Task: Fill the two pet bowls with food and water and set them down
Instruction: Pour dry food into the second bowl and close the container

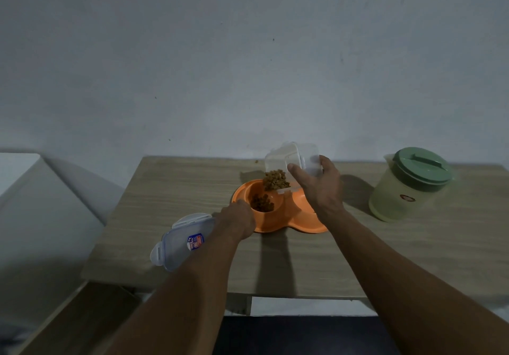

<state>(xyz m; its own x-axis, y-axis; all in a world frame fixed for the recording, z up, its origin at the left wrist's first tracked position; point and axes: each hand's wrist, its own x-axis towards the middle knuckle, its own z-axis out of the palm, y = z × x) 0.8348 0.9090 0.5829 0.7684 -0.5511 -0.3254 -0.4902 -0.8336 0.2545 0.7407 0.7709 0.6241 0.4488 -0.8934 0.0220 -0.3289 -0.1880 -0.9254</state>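
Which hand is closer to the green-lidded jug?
Right. The right hand, holding the tipped food box, is left of the jug; the left hand holds the orange bowl's left rim, farther off.

Dim, soft-focus, wide-angle edge distortion

So the orange double-bowl dish (278,224) sits mid-table, brown kibble (263,203) piling in its left bowl (256,189). The clear tub (292,159) is tipped just above it, and the green-lidded jug (407,186) stands upright at the right.

Wood table (165,189) w/ grey wall (220,52)
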